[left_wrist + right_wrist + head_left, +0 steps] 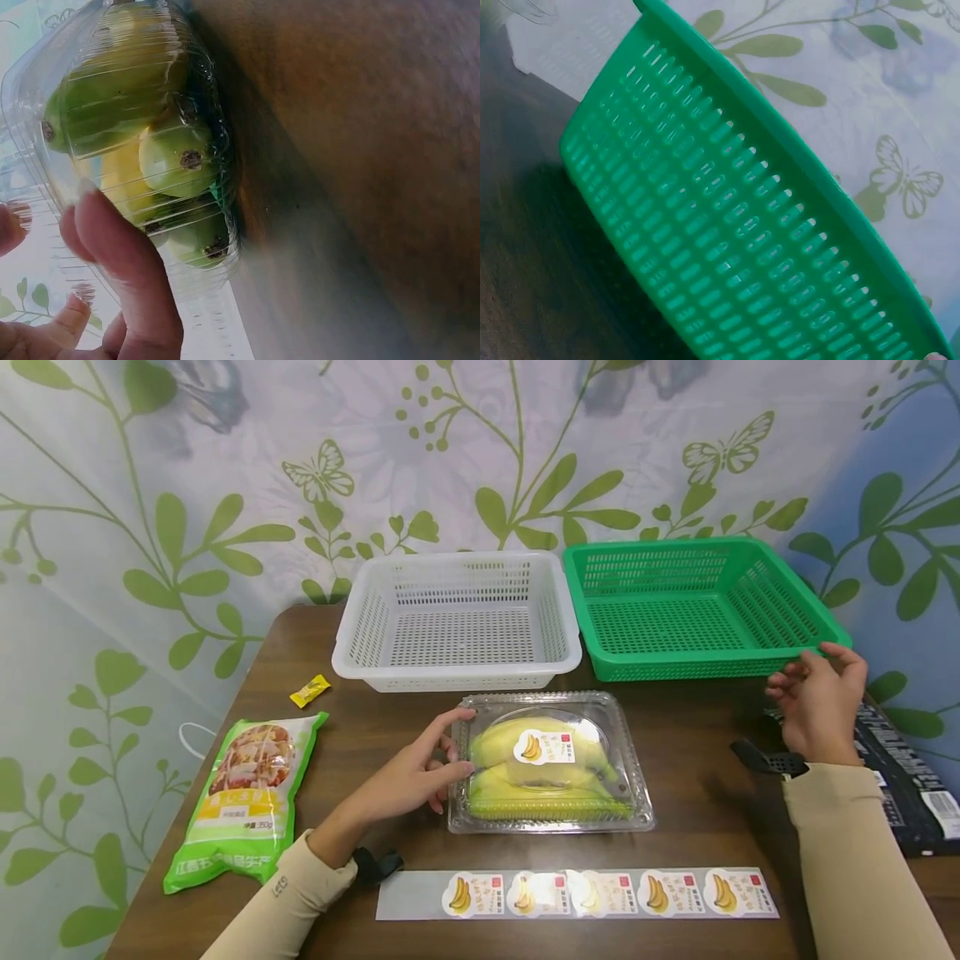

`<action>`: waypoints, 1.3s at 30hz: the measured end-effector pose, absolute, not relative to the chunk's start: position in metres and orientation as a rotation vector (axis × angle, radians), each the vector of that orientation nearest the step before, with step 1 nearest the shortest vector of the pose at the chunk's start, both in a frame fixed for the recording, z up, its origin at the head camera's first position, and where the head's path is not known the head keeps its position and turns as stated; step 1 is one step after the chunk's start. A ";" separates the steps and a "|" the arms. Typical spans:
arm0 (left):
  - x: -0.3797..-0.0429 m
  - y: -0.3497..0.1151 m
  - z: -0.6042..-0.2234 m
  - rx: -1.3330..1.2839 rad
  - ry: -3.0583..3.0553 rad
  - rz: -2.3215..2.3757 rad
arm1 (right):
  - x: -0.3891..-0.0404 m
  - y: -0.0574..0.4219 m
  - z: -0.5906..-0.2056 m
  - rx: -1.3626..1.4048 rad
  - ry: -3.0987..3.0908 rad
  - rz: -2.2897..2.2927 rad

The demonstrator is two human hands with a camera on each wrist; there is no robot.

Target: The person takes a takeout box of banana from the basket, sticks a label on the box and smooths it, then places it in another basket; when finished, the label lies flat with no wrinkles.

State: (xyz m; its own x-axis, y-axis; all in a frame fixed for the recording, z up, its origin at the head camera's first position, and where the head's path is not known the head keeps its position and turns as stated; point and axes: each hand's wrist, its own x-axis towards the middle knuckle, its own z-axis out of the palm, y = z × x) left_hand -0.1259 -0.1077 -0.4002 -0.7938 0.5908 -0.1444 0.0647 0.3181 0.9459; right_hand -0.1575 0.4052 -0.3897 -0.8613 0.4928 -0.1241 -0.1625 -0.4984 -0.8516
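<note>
A clear plastic box point(551, 825) of bananas point(495, 743) stands on the table with a banana sticker point(542, 747) on its lid. My left hand point(408, 775) is at the box's left side, thumb and forefinger spread along that edge. In the left wrist view, banana ends point(191, 159) show through the ribbed wall close to my fingers point(135, 262). My right hand point(823, 706) is beside the front right corner of the green basket point(712, 654), fingers loosely bent near its rim. In the right wrist view a fingertip point(934, 356) shows by that rim.
A white basket point(457, 675) stands left of the green one. A strip of banana stickers point(416, 897) lies in front of the box. To the left are a green food bag point(251, 810) and a small yellow packet point(310, 691); a black package point(900, 785) lies at right.
</note>
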 end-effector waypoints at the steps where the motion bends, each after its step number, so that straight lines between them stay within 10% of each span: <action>1: -0.126 -0.108 -0.400 0.577 2.113 1.488 | -0.158 0.405 -0.391 -0.515 -1.276 2.363; 39: -0.132 -0.088 -0.350 0.642 2.086 1.695 | -0.171 0.400 -0.397 -0.585 -1.172 2.217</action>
